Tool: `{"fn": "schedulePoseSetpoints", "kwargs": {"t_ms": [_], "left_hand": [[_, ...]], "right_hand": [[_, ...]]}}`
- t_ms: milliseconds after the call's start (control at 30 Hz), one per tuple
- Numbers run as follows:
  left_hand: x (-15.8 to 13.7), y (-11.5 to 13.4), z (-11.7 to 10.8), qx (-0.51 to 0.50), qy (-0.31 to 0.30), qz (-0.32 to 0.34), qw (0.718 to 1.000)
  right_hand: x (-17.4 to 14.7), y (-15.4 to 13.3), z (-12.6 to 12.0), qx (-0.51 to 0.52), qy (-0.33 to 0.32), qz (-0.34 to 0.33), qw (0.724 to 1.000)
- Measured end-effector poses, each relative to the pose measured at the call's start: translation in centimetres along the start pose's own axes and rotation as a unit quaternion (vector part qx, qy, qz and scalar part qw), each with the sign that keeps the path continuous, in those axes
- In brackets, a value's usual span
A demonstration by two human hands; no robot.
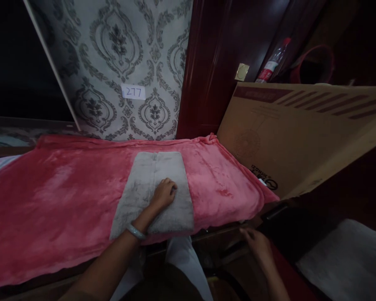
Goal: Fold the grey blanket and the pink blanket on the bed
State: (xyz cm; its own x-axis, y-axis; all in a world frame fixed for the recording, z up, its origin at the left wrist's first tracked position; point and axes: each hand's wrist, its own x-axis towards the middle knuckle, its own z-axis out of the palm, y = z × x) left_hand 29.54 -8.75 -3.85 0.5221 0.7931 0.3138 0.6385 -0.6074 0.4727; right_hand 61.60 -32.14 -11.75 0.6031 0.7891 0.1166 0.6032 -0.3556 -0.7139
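Note:
A grey plush cloth [144,205], folded into a rough rectangle, lies on the pink plush blanket [72,200]. My left hand [165,194], with a pale bangle at the wrist, rests on the middle of the cloth. Its fingers are curled in, and I see nothing held in them. To the right, my right hand [257,242] hangs past the blanket's front edge, apart from the cloth. Its fingers are partly spread and dim, with nothing visible between them.
A large cardboard box [288,133] leans at the right, with a red-capped bottle [271,67] behind it. A dark screen [21,62] stands at the left. A paper label [133,92] marked 277 is on the patterned wall. Another grey plush piece [347,259] lies at lower right.

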Motion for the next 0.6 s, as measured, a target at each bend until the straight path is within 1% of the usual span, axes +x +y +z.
{"fn": "schedulePoseSetpoints", "kwargs": {"t_ms": [67,100,200,267,300,367,433,500,600], "left_hand": [[0.0,0.0,0.0,-0.001,0.003,0.002,1.0],[0.0,0.0,0.0,-0.001,0.004,0.002,1.0],[-0.1,0.0,0.0,0.0,0.007,0.006,1.0],[-0.2,0.0,-0.1,0.006,0.004,0.004,1.0],[-0.2,0.1,-0.1,0.011,0.001,0.002,1.0],[-0.3,0.3,-0.2,0.021,-0.002,-0.002,1.0],[-0.4,0.6,-0.3,0.028,-0.001,-0.004,1.0],[-0.8,1.0,-0.7,0.039,-0.007,0.004,0.999],[-1.8,1.2,-1.6,0.089,-0.034,0.033,0.995]], "right_hand": [[-0.1,0.6,0.0,-0.038,0.039,-0.012,0.998],[0.0,0.7,0.1,-0.037,0.054,-0.038,0.997],[0.7,-0.2,1.2,-0.019,0.088,-0.165,0.982],[1.3,-1.9,2.5,-0.014,0.108,-0.216,0.97],[1.6,-3.2,3.4,-0.009,0.11,-0.228,0.967],[2.3,-6.4,5.4,0.006,0.092,-0.247,0.965],[3.1,-10.1,7.7,0.013,0.054,-0.28,0.959],[4.0,-14.1,9.8,-0.001,0.009,-0.312,0.95],[5.8,-19.6,12.3,-0.059,-0.058,-0.32,0.944]]}}
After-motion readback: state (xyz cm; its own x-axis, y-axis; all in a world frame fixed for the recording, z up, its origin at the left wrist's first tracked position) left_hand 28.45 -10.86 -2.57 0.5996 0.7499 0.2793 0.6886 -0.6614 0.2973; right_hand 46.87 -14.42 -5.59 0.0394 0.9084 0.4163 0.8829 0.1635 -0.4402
